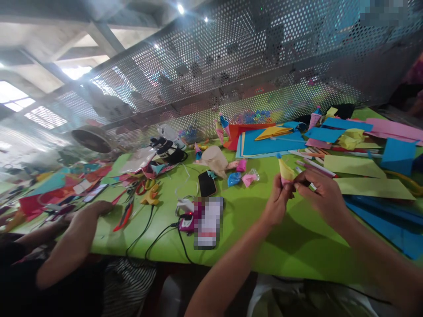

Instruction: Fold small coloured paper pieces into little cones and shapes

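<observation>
Between my hands, above the green table, is a small yellow paper cone with a blue tip and a pink lower edge. My left hand pinches its base from below. At the cone's right side, my right hand has its thumb and fingertips pressed together by the paper; I cannot make out what they grip. Thin pens and pale green paper strips lie just beyond my right hand. Left of my left hand are a pink plastic bag and a blue one.
A co-worker's arm rests on the table at left, near red-handled scissors. Phones and black cables lie left of centre. Blue paper sheets are stacked at the back before a perforated metal screen.
</observation>
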`<state>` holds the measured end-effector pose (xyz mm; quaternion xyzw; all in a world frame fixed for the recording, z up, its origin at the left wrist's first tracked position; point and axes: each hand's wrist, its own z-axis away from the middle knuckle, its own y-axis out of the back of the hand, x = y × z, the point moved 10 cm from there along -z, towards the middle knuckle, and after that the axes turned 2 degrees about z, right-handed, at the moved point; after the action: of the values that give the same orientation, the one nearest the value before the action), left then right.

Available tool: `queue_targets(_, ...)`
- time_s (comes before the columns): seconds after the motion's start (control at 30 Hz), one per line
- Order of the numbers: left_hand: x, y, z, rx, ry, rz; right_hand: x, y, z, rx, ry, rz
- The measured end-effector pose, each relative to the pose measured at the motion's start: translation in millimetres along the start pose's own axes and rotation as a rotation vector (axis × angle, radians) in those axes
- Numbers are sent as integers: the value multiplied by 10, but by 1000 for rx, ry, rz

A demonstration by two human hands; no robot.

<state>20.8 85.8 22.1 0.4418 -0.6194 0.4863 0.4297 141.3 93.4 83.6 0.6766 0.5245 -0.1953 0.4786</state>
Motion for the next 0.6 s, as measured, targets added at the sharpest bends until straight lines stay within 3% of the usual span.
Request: queue_targets(0.6, -161, 4, -24, -29, 60, 219, 41, -57, -19, -48, -20, -141)
